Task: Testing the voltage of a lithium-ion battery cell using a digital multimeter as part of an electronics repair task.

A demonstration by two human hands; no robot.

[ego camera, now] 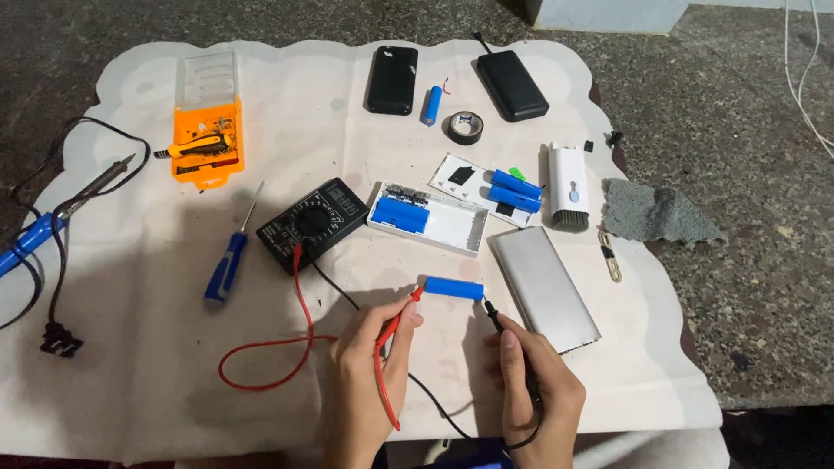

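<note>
Left hand (369, 369) is gripping the red probe (393, 334), right hand (530, 382) the black probe (504, 328), pressing at nine and three o'clock on the loose blue cell (453, 288); it risks rolling off contact

Speckled stone floor (747, 287) under white scalloped mat (139, 295)

A matt white cloth mat (139, 295) covers the rough speckled stone worktop (747, 287); the flat silver metal case (546, 288) looks smooth and brushed, the blue cylindrical cell (453, 288) glossy.
</note>
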